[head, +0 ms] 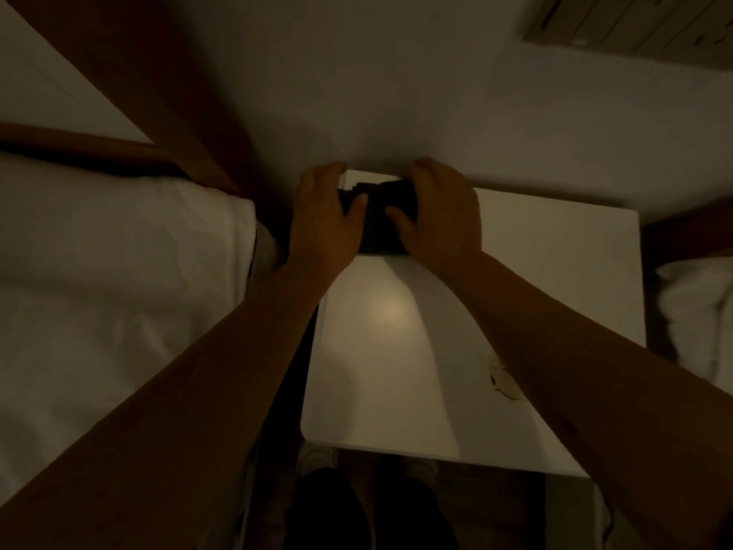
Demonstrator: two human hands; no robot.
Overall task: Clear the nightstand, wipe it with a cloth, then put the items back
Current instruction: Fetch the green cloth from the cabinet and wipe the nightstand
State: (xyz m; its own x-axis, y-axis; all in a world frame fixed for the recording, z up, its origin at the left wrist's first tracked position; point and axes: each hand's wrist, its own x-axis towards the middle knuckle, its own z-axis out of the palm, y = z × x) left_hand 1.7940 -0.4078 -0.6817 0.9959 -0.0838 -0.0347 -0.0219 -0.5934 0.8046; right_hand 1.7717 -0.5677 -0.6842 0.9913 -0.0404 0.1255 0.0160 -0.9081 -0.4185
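Both hands, left hand (323,216) and right hand (440,216), clamp a dark object (382,224) at the nightstand (515,271) far-left corner, probably to carry it steadily.

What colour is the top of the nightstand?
White, with a chipped spot near its right edge; the head view shows the nightstand.

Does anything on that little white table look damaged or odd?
Yes. Near the right edge of the nightstand is a damaged spot, where the white surface looks chipped or peeled with a dark mark. Both hands, left and right, hold a dark object at the back; nothing looks spilled.
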